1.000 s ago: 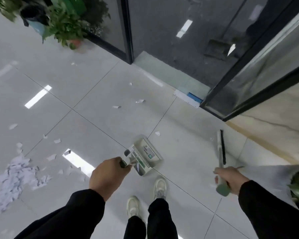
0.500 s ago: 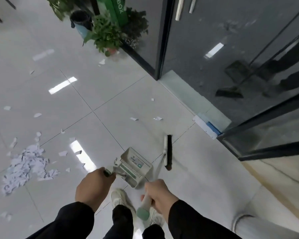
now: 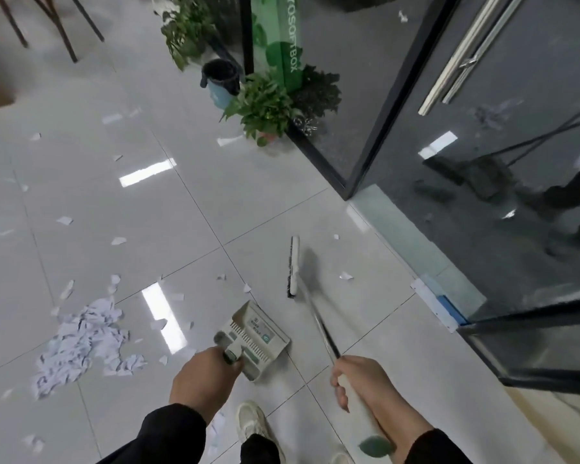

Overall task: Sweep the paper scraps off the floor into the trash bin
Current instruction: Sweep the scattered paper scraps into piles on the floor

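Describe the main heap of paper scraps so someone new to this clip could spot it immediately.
Start at the glass door on the right and cross the white tiled floor to its left side. Left of the dustpan lies the heap: one dense crumpled white mound, unlike the single flat scraps scattered around.

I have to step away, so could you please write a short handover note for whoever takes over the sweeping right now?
Left hand grips the dustpan handle; right hand grips the broom handle, its head on the floor ahead.
Done: a large paper pile lies gathered at left.
Left: loose scraps are scattered around; nothing shows in the dustpan. A dark-lined bin stands by the plants.
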Tool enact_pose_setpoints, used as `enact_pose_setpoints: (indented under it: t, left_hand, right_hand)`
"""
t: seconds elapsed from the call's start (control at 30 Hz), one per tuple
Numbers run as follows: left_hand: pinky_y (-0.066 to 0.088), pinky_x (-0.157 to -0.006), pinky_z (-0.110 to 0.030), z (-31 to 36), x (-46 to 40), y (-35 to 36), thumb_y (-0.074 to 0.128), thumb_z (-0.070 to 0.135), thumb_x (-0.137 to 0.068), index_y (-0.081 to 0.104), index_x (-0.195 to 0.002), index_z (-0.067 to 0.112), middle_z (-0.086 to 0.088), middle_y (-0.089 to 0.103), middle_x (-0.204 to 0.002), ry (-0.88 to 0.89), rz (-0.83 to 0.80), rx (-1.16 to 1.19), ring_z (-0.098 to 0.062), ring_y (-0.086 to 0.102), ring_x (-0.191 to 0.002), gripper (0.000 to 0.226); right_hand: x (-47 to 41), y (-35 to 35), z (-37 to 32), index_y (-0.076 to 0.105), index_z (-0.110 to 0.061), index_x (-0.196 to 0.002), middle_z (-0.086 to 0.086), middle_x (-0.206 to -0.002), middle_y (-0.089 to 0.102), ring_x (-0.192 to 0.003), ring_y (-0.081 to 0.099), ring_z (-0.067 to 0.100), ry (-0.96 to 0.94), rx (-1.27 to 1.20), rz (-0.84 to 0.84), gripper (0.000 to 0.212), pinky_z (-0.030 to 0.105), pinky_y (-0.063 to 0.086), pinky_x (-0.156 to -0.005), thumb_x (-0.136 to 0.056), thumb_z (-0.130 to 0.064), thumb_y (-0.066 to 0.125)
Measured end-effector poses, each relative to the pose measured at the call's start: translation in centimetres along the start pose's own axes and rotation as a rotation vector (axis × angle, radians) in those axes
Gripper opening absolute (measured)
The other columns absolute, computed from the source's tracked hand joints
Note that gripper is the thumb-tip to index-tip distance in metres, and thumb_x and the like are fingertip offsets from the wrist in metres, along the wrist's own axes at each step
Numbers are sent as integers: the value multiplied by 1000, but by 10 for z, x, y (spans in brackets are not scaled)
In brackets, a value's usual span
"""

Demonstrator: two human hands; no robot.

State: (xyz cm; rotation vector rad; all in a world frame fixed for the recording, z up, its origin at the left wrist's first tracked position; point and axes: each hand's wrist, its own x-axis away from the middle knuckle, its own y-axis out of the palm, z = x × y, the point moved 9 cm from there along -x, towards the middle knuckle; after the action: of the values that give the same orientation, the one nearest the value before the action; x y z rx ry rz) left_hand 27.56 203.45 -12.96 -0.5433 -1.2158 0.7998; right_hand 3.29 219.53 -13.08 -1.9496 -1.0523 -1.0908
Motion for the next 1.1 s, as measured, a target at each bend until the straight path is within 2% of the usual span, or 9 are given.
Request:
enact_pose_setpoints:
  t: [0.13, 0.23, 0.37, 0.5, 0.7, 0.8, 0.93, 1.0, 1.1]
  left_hand:
    - [40, -56, -28, 9, -24, -20, 54, 50, -97, 57, -81, 21, 7, 60, -72, 11, 6, 39, -13, 57, -66, 33]
    - [38, -54, -27, 21, -46, -31, 52, 51, -99, 53, -74, 21, 8, 59, -70, 22, 7, 48, -11, 54, -63, 39]
    - [35, -51, -26, 41, -75, -35, 52, 52, -100, 52, -69, 23, 5, 59, -65, 16, 27, 33, -12, 52, -58, 42]
    - [39, -52, -28, 50, -89, -32, 55, 55, -95, 57, -72, 22, 4, 61, -65, -62, 65, 51, -15, 57, -60, 40]
    - [49, -59, -29, 76, -91, -34, 56, 56, -94, 60, -75, 24, 7, 64, -69, -149, 95, 62, -13, 61, -66, 37]
    - [44, -56, -27, 100, -96, -33, 57, 52, -96, 59, -75, 28, 10, 62, -70, -172, 94, 104, -8, 58, -64, 32]
    - [40, -55, -26, 112, -104, -34, 56, 50, -98, 59, -75, 28, 11, 61, -71, -221, 94, 133, -6, 56, -63, 31]
    - [43, -56, -27, 119, -109, -36, 56, 50, -98, 60, -74, 27, 11, 62, -71, -251, 117, 179, -7, 57, -64, 33]
    - [44, -57, -28, 123, -113, -36, 56, 50, -97, 61, -75, 25, 9, 63, -71, -269, 129, 199, -9, 59, -66, 33]
  right_hand:
    - [-25, -54, -16, 61, 3, -76, 16, -61, 55, -42, 46, 22, 2, 25, 176, 14, 26, 39, -45, -84, 4, 50]
    - [-58, -105, -32, 64, 10, -91, 17, -68, 58, -48, 50, 23, 35, 77, 286, 13, 26, 45, -45, -92, 1, 55]
    - [-106, -142, -49, 60, 12, -103, 20, -77, 59, -54, 53, 25, 105, 63, 294, 16, 25, 48, -43, -94, 0, 57]
    - [-141, -115, -63, 54, 11, -107, 21, -92, 52, -58, 49, 24, 140, 43, 204, 15, 22, 45, -36, -94, 5, 53]
    - [-144, -10, -76, 56, 8, -108, 25, -97, 61, -54, 56, 24, 142, 106, -12, 20, 28, 52, -49, -92, 0, 49]
    - [-137, 3, -100, 61, 8, -101, 20, -82, 58, -46, 52, 22, 138, 133, -87, 20, 27, 49, -46, -88, 2, 47]
    - [-126, -20, -144, 58, 0, -75, 15, -62, 53, -40, 44, 20, 54, 162, -155, 14, 24, 40, -42, -82, 4, 47]
    - [-129, -52, -172, 57, -2, -65, 17, -62, 52, -41, 42, 20, 21, 188, -142, 18, 24, 37, -43, -80, 3, 48]
    - [-135, -101, -194, 58, -1, -65, 19, -63, 53, -41, 43, 21, -3, 241, -78, 19, 24, 36, -44, -81, 4, 47]
